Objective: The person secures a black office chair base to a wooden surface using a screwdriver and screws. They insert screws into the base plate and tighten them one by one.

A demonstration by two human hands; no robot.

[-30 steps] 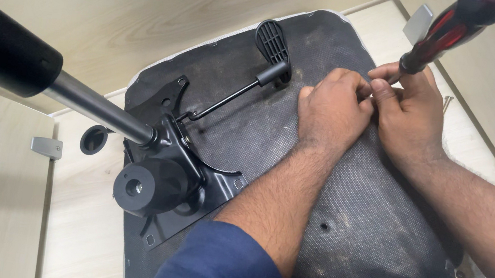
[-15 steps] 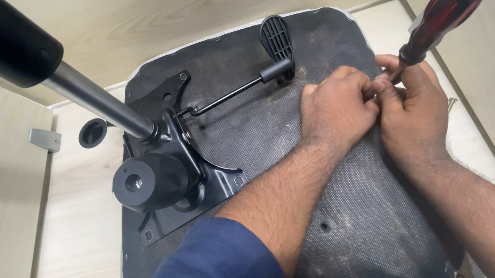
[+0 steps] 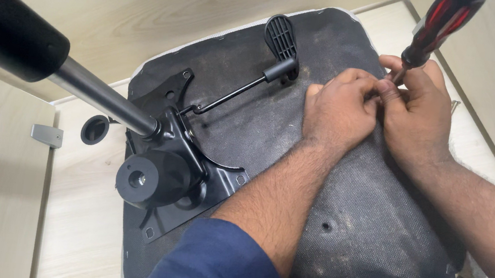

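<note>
Gripping a screwdriver (image 3: pixel 439 27) with a red-and-black handle, the right hand (image 3: pixel 418 112) has its fingers (image 3: pixel 390 90) closed around the lower shaft, the handle rising up and away toward the top right. The left hand (image 3: pixel 338 109) lies just beside it, touching it, fingers curled down onto the upturned chair seat (image 3: pixel 361 233); what they pinch is hidden. The tool's tip is covered by both hands. The seat's underside is dark, dusty fabric with a small hole nearer the person than the fingers. To the left of the fingers a black paddle lever (image 3: pixel 280 43) on a thin rod runs to a black metal mechanism plate (image 3: pixel 181 175), from which a grey gas cylinder (image 3: pixel 100 94) extends far left. Underneath lies a pale wood-grain floor (image 3: pixel 82 226). No labels show.
</note>
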